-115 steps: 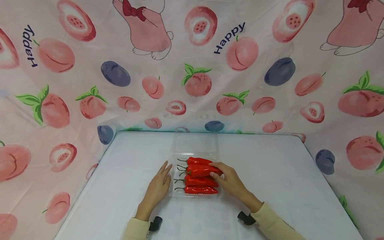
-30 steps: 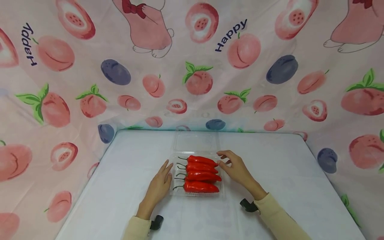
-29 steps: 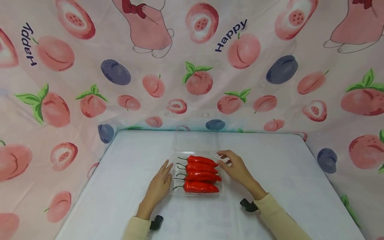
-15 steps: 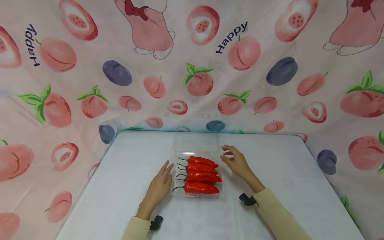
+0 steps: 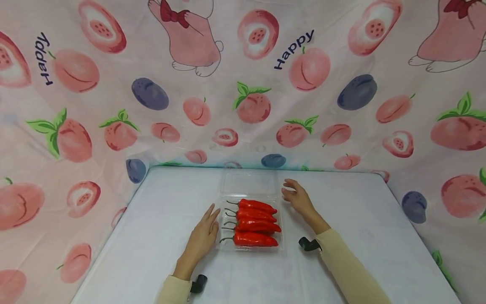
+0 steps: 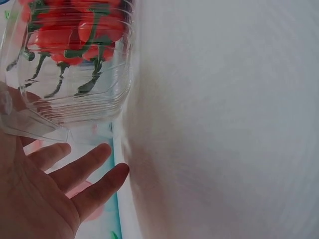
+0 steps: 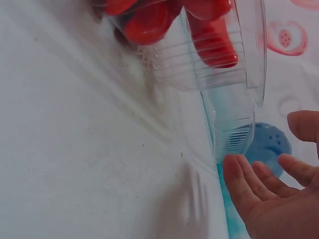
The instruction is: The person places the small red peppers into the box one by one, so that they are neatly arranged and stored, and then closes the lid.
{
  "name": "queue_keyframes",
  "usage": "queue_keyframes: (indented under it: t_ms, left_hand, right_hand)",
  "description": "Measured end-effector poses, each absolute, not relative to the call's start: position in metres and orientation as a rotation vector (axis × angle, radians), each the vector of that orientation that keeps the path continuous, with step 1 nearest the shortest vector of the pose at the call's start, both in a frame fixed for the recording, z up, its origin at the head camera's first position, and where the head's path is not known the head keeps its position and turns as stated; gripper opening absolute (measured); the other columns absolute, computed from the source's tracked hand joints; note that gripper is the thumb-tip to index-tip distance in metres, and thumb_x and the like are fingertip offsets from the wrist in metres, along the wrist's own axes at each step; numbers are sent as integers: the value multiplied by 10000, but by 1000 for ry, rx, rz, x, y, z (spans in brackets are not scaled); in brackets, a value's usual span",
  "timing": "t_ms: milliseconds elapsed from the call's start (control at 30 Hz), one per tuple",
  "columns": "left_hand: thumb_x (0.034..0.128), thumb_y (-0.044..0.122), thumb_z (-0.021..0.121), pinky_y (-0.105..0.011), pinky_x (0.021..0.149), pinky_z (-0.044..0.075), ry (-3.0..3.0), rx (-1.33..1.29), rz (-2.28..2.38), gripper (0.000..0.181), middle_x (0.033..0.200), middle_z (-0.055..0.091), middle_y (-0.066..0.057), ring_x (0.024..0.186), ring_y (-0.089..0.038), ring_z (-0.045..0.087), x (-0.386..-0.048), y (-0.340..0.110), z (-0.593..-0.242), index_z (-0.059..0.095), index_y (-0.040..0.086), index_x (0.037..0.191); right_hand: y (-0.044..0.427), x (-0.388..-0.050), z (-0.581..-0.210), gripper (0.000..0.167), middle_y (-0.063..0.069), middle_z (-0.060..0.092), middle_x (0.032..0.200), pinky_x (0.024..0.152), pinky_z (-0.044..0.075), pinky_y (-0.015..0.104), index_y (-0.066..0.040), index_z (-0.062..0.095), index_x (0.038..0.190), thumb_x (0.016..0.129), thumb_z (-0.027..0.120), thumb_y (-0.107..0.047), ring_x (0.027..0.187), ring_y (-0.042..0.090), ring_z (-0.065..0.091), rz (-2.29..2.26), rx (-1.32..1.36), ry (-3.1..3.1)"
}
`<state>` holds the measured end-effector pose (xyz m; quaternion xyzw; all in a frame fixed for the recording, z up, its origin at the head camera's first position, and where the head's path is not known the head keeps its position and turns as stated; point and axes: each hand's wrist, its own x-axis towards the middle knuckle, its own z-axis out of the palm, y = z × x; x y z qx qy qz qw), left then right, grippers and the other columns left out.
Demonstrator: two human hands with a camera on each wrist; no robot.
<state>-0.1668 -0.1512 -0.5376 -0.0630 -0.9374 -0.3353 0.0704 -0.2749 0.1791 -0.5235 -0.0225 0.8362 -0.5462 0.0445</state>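
A clear plastic clamshell box (image 5: 281, 234) lies unfolded on the table, its lid (image 5: 249, 184) laid back toward the wall. Several red chili peppers (image 5: 256, 226) fill the base in a row, green stems to the left. Beside the base's left edge is my left hand (image 5: 203, 234), fingers extended; in the left wrist view the box's rim (image 6: 37, 127) lies over part of this hand (image 6: 55, 199), its thumb side partly hidden. My right hand (image 5: 300, 200) holds nothing and hovers right of the lid, fingers loosely bent. The right wrist view shows its fingertips (image 7: 232, 167) near the lid's ribbed corner.
White cloth covers the table (image 5: 341, 236). Behind it hangs a pink curtain (image 5: 243, 63) with fruit prints, which also flanks both sides. A black wrist camera (image 5: 309, 244) sits at the right sleeve and another black camera (image 5: 198, 283) at the left.
The right hand has let go of the peppers and moved back and up to the lid's right side. The peppers lie straighter in the box. The left hand has stayed in place.
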Motion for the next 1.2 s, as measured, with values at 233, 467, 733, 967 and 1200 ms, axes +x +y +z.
queue_keyframes:
  t_ms: [233, 467, 733, 967, 1200]
  left_hand:
    - [1004, 177, 520, -536, 1053, 450, -2820, -187, -1009, 441, 1603, 341, -26, 1335, -341, 517, -166, -151, -536, 508, 127, 1442]
    - [1003, 166, 521, -532, 1047, 456, -2816, -197, -999, 442, 1606, 337, -3, 1334, -331, 520, -166, -151, -538, 506, 118, 1442]
    - [998, 159, 526, -531, 1037, 464, -2799, -204, -989, 436, 1594, 360, -16, 1323, -334, 529, -167, -152, -538, 519, 108, 1431]
    - [1003, 169, 523, -533, 1061, 444, -2817, -201, -1014, 438, 1597, 354, -6, 1347, -330, 506, -166, -152, -536, 512, 110, 1437]
    - [1003, 177, 527, -534, 1064, 441, -2826, -197, -1020, 441, 1596, 355, -2, 1342, -335, 512, -166, -152, -535, 510, 114, 1439]
  right_hand:
    - [176, -291, -532, 583, 248, 433, 1486, 1002, 510, 444, -30, 327, 1504, 1011, 550, -246, 1253, 403, 556, -1795, -40, 2434]
    - [169, -294, -529, 552, 241, 446, 1477, 1002, 506, 444, -33, 349, 1491, 1009, 550, -210, 1249, 397, 558, -1788, -51, 2418]
    - [164, -300, -529, 511, 249, 472, 1447, 1019, 502, 438, -5, 352, 1490, 1027, 486, -172, 1234, 367, 546, -1795, 12, 2352]
    - [161, -303, -531, 506, 273, 508, 1406, 1030, 496, 434, 28, 356, 1480, 1028, 475, -165, 1222, 365, 553, -1792, 53, 2334]
    - [160, -307, -533, 496, 236, 527, 1405, 1067, 463, 446, 14, 412, 1458, 1024, 486, -216, 1227, 344, 556, -1745, 131, 2313]
